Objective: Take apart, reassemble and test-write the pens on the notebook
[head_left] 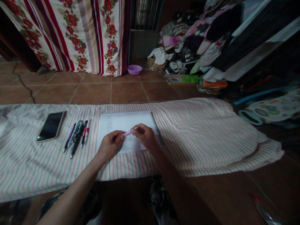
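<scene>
Between my two hands is a slim pink pen (127, 133), held a little above the page. My left hand (111, 144) pinches its left end, while the fingers of my right hand (145, 135) close on its right end. Beneath them a spiral notebook (130, 120) lies open on a striped cloth (199, 134), its wire binding along the right side. Some writing shows faintly at the page's left edge, too small to read. Left of the notebook rest several pens (77, 137) side by side, and a phone (51, 125) with a dark screen lies beyond them.
A floral curtain (86, 37) hangs at the back over the tiled floor (96, 90). Near it stands a purple basin (134, 69). Heaped clothes (187, 40) fill the back right. At the lower right edge lies a clear plastic item (264, 211) with a red part.
</scene>
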Demonstrator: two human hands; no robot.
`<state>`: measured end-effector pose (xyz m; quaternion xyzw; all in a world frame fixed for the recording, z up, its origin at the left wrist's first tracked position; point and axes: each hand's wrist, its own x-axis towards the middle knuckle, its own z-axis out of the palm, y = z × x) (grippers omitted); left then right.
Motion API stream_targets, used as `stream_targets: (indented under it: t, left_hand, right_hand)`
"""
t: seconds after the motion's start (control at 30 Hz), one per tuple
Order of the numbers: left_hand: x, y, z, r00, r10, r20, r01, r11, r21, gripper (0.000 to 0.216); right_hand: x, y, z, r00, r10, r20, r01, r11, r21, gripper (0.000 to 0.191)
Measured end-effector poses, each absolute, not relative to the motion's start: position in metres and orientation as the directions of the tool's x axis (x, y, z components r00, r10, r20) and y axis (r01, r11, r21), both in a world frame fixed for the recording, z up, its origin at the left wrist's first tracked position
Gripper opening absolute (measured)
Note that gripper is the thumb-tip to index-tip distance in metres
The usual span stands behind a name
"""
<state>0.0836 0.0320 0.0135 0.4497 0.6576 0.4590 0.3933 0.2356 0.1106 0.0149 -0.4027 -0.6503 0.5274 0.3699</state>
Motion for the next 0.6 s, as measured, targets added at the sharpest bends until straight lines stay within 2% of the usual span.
stream_targets:
  t: [0.13, 0.3, 0.6]
  left_hand:
    - [0.085, 0.031, 0.015, -0.273, 0.954, -0.127, 0.187, 0.182, 0.965, 0.028]
    - [0.087, 0.032, 0.018, -0.254, 0.950, -0.180, 0.069, 0.203, 0.977, 0.029]
    - [0.090, 0.032, 0.025, -0.251, 0.946, -0.207, -0.090, 0.190, 0.978, 0.027]
  right_hand:
    - [0.234, 0.109, 0.014, -0.377, 0.925, 0.037, 0.171, 0.109, -0.979, 0.025]
    - [0.231, 0.105, 0.020, -0.432, 0.901, -0.044, 0.046, -0.027, -0.999, 0.026]
    - [0.234, 0.104, 0.025, -0.515, 0.851, -0.101, -0.107, -0.181, -0.978, 0.033]
